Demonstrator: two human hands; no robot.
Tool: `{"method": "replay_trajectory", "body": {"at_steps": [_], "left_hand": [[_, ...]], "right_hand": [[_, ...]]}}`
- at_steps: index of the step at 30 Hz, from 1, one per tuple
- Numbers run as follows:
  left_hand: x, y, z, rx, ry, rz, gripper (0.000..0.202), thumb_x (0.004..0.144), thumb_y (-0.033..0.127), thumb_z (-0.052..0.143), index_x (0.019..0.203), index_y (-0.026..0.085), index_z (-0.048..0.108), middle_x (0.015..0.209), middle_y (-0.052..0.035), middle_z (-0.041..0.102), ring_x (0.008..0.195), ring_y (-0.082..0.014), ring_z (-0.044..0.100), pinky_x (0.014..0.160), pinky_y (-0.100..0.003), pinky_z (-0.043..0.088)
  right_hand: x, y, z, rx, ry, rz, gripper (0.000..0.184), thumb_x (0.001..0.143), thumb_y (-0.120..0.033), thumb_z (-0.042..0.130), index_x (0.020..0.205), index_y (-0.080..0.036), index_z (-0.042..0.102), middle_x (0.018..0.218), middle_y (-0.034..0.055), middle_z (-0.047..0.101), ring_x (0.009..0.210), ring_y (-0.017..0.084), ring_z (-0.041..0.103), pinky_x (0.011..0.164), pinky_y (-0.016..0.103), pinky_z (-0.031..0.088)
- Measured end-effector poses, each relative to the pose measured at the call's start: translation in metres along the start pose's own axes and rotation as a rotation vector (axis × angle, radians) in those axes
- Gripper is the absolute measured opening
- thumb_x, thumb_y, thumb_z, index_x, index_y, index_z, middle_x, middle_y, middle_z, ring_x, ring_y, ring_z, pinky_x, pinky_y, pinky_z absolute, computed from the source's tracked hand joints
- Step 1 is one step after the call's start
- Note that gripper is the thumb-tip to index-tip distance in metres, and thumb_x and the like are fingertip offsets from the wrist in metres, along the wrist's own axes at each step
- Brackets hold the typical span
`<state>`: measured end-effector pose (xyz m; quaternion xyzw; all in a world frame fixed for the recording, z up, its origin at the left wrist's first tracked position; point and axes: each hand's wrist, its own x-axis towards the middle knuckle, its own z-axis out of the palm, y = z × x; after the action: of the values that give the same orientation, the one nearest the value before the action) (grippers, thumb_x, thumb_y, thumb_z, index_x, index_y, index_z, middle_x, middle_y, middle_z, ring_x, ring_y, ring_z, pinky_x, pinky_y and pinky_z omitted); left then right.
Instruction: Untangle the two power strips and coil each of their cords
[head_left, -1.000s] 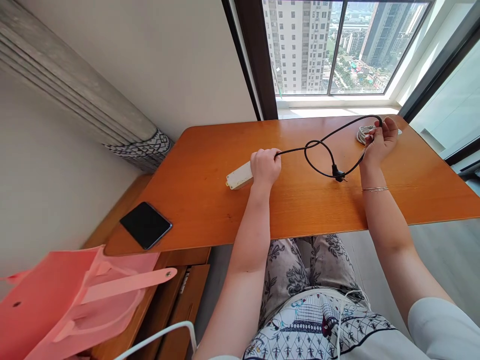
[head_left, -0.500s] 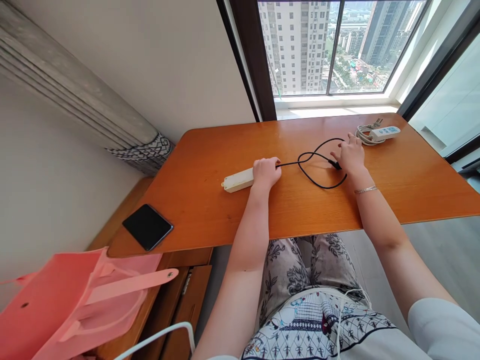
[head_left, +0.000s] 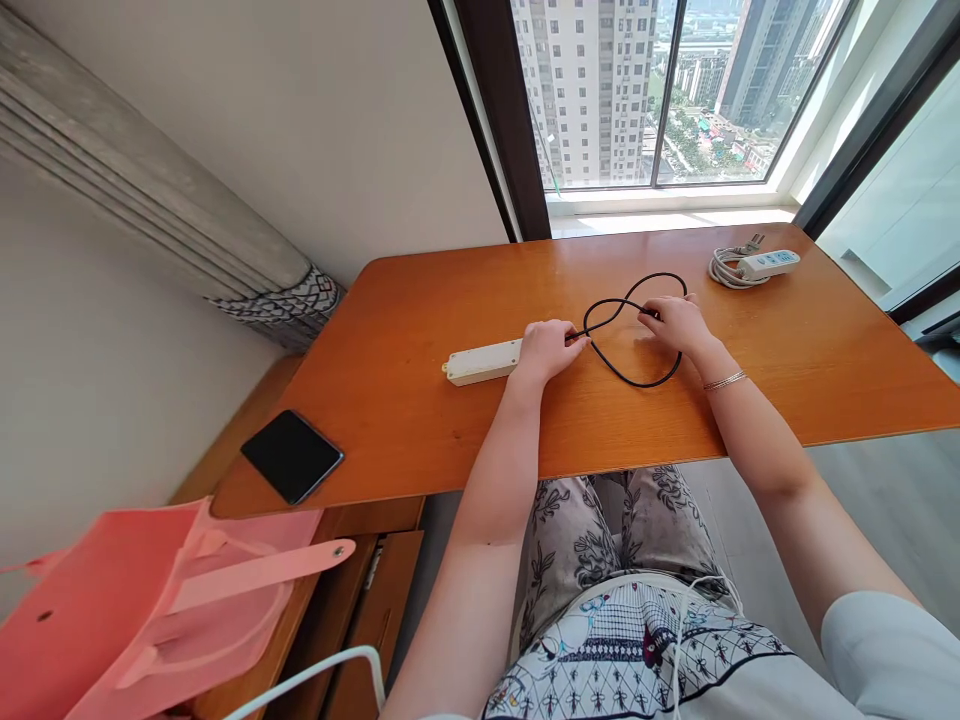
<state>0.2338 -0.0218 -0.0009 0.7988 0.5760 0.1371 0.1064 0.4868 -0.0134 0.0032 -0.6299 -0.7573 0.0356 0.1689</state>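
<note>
A cream power strip (head_left: pixel 484 361) lies on the orange wooden table (head_left: pixel 420 420). My left hand (head_left: pixel 551 348) is closed over its right end, where the black cord (head_left: pixel 628 378) comes out. The cord curls in a loop on the table between my hands. My right hand (head_left: pixel 676 320) is closed on the cord's far end, with the plug hidden under its fingers.
A second white power strip (head_left: pixel 766 264) with a coiled grey cord lies at the table's far right. A black phone (head_left: pixel 292 456) rests near the table's left corner. A pink bag (head_left: pixel 150 600) sits lower left. A window is behind the table, a wall to the left.
My right hand came down from the far right with the cord and moved left toward my left hand. The wide raised loop has shrunk to a small one on the table.
</note>
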Motion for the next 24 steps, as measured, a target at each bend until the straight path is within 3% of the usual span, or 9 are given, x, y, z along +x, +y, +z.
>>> {"method": "replay_trajectory", "body": {"at_steps": [4, 10, 16, 21, 24], "left_hand": [[-0.002, 0.010, 0.002, -0.017, 0.015, 0.031, 0.038, 0.095, 0.053, 0.057, 0.087, 0.019, 0.073, 0.099, -0.0104, 0.078, 0.095, -0.0278, 0.070, 0.090, -0.040, 0.049], [-0.004, 0.021, 0.007, -0.070, 0.015, 0.028, 0.032, 0.092, 0.050, 0.064, 0.082, 0.021, 0.071, 0.092, -0.0103, 0.077, 0.094, -0.0294, 0.071, 0.088, -0.039, 0.047], [-0.005, 0.025, 0.007, -0.136, 0.022, -0.055, 0.029, 0.091, 0.050, 0.065, 0.083, 0.023, 0.072, 0.089, -0.0082, 0.077, 0.086, -0.0269, 0.069, 0.075, -0.036, 0.047], [-0.007, 0.028, 0.008, -0.167, -0.018, -0.040, 0.029, 0.090, 0.048, 0.065, 0.089, 0.022, 0.074, 0.088, -0.0076, 0.076, 0.086, -0.0264, 0.068, 0.074, -0.035, 0.046], [-0.008, 0.029, 0.011, -0.249, -0.008, -0.009, 0.037, 0.091, 0.053, 0.062, 0.103, 0.021, 0.075, 0.093, -0.0074, 0.077, 0.088, -0.0254, 0.068, 0.075, -0.033, 0.046]], "right_hand": [[0.003, -0.004, 0.006, 0.263, 0.165, 0.081, 0.028, 0.094, -0.038, 0.056, 0.100, -0.021, 0.077, 0.093, 0.0080, 0.078, 0.089, 0.024, 0.068, 0.088, 0.039, 0.046], [0.007, -0.004, 0.013, 0.826, 0.426, 0.131, 0.024, 0.085, -0.046, 0.065, 0.089, -0.023, 0.071, 0.083, 0.0013, 0.072, 0.077, 0.018, 0.066, 0.076, 0.031, 0.052], [0.007, -0.005, 0.012, 0.974, 0.657, 0.166, 0.029, 0.082, -0.052, 0.069, 0.092, -0.025, 0.066, 0.083, -0.0003, 0.067, 0.077, 0.015, 0.066, 0.068, 0.026, 0.054], [0.017, 0.008, 0.011, 1.234, 0.737, 0.258, 0.030, 0.087, -0.053, 0.065, 0.092, -0.025, 0.058, 0.086, -0.0004, 0.067, 0.081, 0.012, 0.069, 0.065, 0.022, 0.056], [0.023, 0.010, 0.013, 1.416, 0.651, 0.265, 0.032, 0.087, -0.055, 0.068, 0.085, -0.025, 0.056, 0.085, 0.0004, 0.068, 0.087, 0.013, 0.072, 0.070, 0.023, 0.060]]}}
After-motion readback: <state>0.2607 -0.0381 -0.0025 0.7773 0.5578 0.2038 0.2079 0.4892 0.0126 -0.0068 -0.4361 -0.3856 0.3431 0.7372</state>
